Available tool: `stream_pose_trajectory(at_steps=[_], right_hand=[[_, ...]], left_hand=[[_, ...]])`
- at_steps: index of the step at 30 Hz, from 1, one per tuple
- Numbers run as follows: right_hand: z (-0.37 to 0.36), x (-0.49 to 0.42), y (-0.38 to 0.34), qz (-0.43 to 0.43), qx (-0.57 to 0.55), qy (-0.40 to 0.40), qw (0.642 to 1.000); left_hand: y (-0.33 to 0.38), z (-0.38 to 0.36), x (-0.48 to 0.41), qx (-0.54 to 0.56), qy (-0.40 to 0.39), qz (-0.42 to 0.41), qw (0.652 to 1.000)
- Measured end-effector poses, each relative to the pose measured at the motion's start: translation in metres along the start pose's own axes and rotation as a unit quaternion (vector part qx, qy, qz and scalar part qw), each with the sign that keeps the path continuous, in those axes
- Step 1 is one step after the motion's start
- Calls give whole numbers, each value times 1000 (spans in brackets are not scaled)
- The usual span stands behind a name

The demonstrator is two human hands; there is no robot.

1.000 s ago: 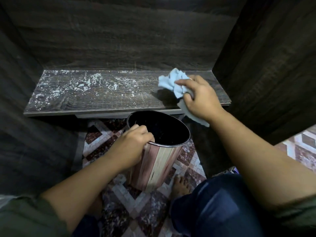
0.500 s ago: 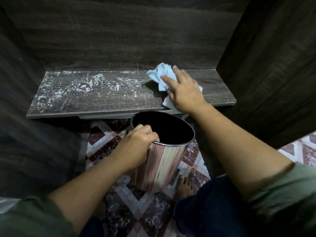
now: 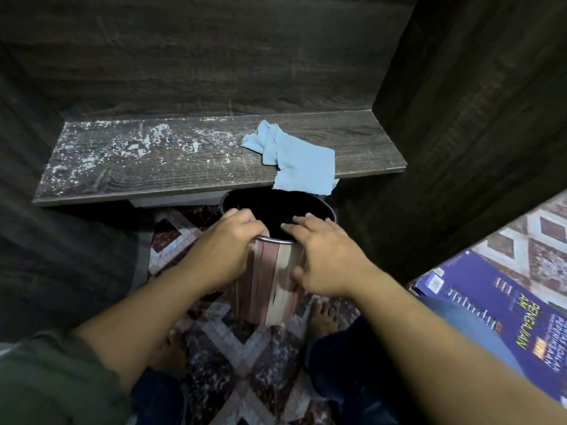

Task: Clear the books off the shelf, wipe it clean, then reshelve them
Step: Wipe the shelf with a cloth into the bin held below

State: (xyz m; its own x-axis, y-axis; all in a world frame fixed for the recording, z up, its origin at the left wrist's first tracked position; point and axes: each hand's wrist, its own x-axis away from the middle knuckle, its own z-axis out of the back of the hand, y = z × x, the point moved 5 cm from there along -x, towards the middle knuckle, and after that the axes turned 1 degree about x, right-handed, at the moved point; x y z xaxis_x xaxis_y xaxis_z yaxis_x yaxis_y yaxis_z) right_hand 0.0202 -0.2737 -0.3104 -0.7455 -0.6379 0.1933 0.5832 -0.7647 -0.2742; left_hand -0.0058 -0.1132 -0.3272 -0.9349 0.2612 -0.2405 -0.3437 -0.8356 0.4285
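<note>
1. A striped bin (image 3: 270, 271) stands on the patterned floor (image 3: 221, 329).
2. The left hand (image 3: 227, 243) has its grip on the bin's near rim, fingers curled over the edge.
3. The right hand (image 3: 322, 256) lies across the rim beside it, thumb on the wall. It is blurred, so I cannot tell whether that grip has closed.
4. Just behind the bin runs the shelf (image 3: 184, 176), its left half flecked with white specks (image 3: 122, 145).
5. A blue cloth (image 3: 294, 161) lies on the shelf above the bin, one corner overhanging.
6. A purple book (image 3: 506, 308) lies on the floor, well to the bin's right.

Dk green sleeve (image 3: 46, 378) on L arm, dk blue trousers (image 3: 343, 363), feet (image 3: 322, 317) bare.
</note>
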Motion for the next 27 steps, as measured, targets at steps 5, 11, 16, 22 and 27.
stream_pose_trajectory(at_steps=[5, 11, 16, 22, 27], right_hand=[[-7, -14, 13, 32, 45, 61, 997], [-6, -26, 14, 65, 29, 23, 997], [-5, -29, 28, 56, 42, -5, 998], [2, -40, 38, 41, 41, -18, 998], [4, -46, 38, 50, -2, 1, 999]], left_hand=[[1, 3, -5, -10, -2, 27, 1000], [-4, 15, -18, 34, -123, 89, 988], [-30, 43, -59, 6, -74, 127, 989], [-39, 18, -140, -33, 14, 55, 998], [-39, -19, -170, -127, -75, 13, 989]])
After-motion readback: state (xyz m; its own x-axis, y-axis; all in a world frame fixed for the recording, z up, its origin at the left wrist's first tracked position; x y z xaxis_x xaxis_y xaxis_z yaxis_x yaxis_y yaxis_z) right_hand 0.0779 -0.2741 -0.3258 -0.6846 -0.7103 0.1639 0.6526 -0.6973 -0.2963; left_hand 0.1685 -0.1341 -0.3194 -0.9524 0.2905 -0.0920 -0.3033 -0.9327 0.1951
